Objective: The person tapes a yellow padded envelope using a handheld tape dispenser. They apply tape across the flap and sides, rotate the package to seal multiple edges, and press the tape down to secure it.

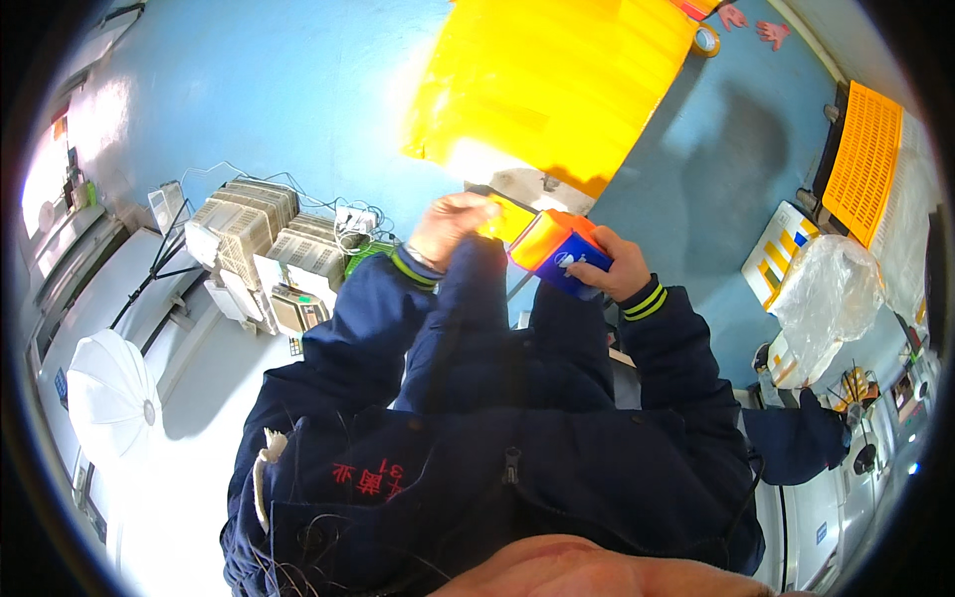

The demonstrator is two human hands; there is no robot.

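My left hand (pixel 445 231) is closed, its thumb and fingertips pinching a flat yellow piece (pixel 509 220). The inner end of that piece lies against the open-looking end of a blue and orange box (pixel 565 257); whether it is part of the box or a separate packet I cannot tell. Wrapped around the right side of the box is my right hand (pixel 619 265), its thumb on the blue face. Both hands are held above my lap, just in front of a surface with a bright yellow cover (pixel 557 90).
A tape roll (pixel 706 41) sits by the yellow cover's far right corner, near pink hand-shaped things (pixel 771 34). Stacked beige crates (pixel 244 224) and cables stand left, beside a white umbrella light (pixel 114 391). On the right are an orange crate (pixel 863 159) and clear plastic wrap (pixel 831 294).
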